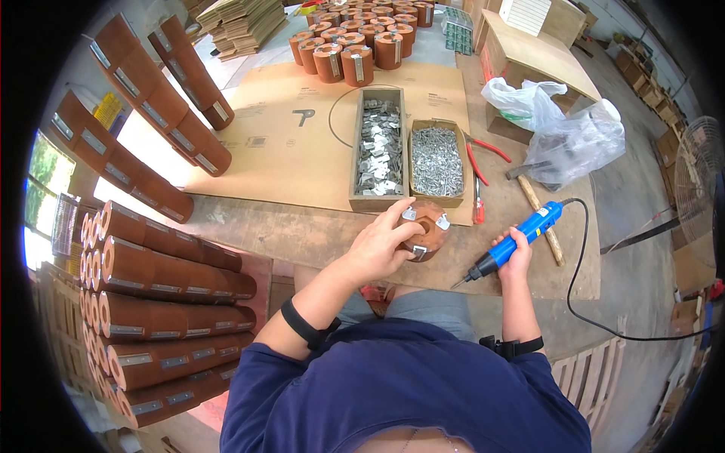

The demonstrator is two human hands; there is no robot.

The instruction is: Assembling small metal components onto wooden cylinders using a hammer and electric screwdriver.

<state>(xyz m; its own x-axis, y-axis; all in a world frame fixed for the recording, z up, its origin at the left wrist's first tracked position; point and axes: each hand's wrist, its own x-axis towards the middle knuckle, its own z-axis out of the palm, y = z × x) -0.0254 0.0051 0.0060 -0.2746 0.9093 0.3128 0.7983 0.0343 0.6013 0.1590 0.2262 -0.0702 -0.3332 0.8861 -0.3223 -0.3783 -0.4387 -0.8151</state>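
Note:
My left hand (375,245) grips a short reddish-brown cylinder (433,241) with a hole in its middle, near the front edge of the bench. Small metal clips sit around the cylinder's rim. In my right hand (516,258) is a blue electric screwdriver (538,226), its black tip slanting down to the left, apart from the cylinder. A wooden box of metal clips (381,147) lies just beyond the cylinder. Beside it stands a cardboard box of screws (436,162).
Red-handled pliers (476,160) and a hammer (540,211) lie right of the boxes, near plastic bags (570,136). Many finished-looking cylinders (358,64) stand at the back. Long stacked brown columns (177,288) fill the left. The screwdriver's black cord (578,279) runs off right.

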